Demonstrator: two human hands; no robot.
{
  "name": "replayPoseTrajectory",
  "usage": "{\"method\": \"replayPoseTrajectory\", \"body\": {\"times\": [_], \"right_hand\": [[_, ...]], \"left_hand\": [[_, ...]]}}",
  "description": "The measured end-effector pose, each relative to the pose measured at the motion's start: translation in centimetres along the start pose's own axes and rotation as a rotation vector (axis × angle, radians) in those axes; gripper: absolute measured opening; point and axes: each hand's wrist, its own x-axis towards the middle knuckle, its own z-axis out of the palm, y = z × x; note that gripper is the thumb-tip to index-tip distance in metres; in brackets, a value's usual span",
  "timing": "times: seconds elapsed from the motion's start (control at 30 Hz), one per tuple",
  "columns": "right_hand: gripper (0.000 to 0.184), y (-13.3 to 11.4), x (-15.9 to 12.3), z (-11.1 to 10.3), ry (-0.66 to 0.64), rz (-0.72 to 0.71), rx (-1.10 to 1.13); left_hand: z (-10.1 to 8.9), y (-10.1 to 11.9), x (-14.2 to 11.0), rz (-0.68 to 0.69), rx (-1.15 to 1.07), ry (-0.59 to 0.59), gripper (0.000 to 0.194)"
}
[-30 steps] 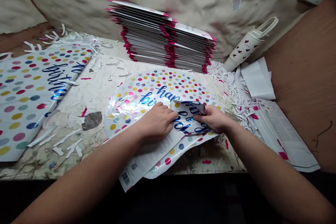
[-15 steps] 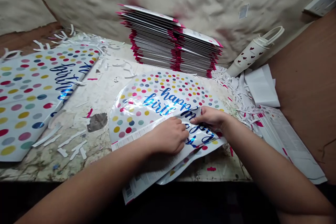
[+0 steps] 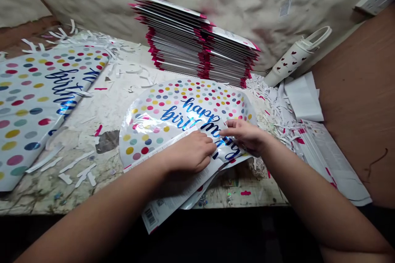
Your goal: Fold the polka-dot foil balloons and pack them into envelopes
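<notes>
A flat foil balloon (image 3: 145, 123) with coloured dots and blue "happy birthday" lettering lies on the worktable, its near right part folded and creased. My left hand (image 3: 196, 150) rests on it with curled fingers, holding down the foil and a printed white sheet (image 3: 154, 207) with a barcode. The sheet slants across the balloon's near side and juts past the table edge. My right hand (image 3: 245, 135) is at the balloon's right side, thumb and fingers around the creased foil; its lower fingers are partly hidden.
A tall stack of pink-edged packets (image 3: 197, 45) stands at the back. A white tumbler with hearts (image 3: 288, 61) leans at right, near shredded paper (image 3: 271, 102) and flat printed sleeves (image 3: 336, 160). Another dotted foil balloon (image 3: 37, 102) lies at left. Paper strips (image 3: 77, 164) litter the worktable (image 3: 108, 181).
My right hand has shifted slightly, and the foil beneath it lies flatter, with its near right edge drawn in. My left hand stays on the balloon. The whole view has shifted a little.
</notes>
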Motion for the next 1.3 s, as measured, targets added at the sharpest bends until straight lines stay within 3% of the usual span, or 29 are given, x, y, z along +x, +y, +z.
{"method": "replayPoseTrajectory", "body": {"times": [0.43, 0.6, 0.67, 0.77, 0.87, 0.93, 1.0, 1.07, 1.17, 1.23, 1.3], "right_hand": [[0.019, 0.3, 0.6, 1.8, -0.077, 0.052, -0.076], [0.012, 0.9, 0.6, 3.0, -0.242, 0.080, -0.098], [0.015, 0.7, -0.3, 2.1, -0.308, 0.063, -0.098], [0.027, 1.1, -2.3, -0.5, -0.234, -0.024, -0.113], [0.034, 2.6, -4.5, -2.6, -0.235, 0.063, -0.253], [0.044, 3.6, -5.4, -2.7, -0.282, 0.072, -0.326], [0.056, 4.3, -6.0, -1.6, -0.275, -0.082, -0.213], [0.054, 4.3, -6.3, 0.2, -0.228, -0.316, 0.044], [0.028, 3.3, -6.7, 2.2, -0.073, -0.630, 0.335], [0.018, 2.3, -7.2, 2.5, 0.098, -0.798, 0.410], [0.017, 1.5, -7.4, 2.2, 0.228, -0.890, 0.400]], "left_hand": [[-0.1, 0.4, -0.2, 0.003, 0.000, -0.007, 0.018], [-0.2, 0.6, -0.5, 0.027, -0.020, 0.016, 0.025], [-0.5, 0.6, -0.8, 0.044, -0.022, 0.030, 0.025], [-1.2, 0.6, -1.4, 0.014, 0.036, 0.044, 0.013], [-1.9, 0.5, -1.7, -0.037, 0.119, 0.084, 0.008], [-2.5, 0.9, -1.4, -0.057, 0.174, 0.127, 0.008], [-3.1, 1.9, -0.8, -0.051, 0.240, 0.177, 0.008], [-3.8, 3.2, -0.2, -0.006, 0.312, 0.271, 0.010], [-5.0, 4.7, -0.3, -0.024, 0.372, 0.659, 0.018], [-5.6, 4.9, -0.9, -0.150, 0.276, 0.941, 0.028], [-5.5, 4.5, -1.5, -0.284, -0.024, 0.963, 0.035]]}}
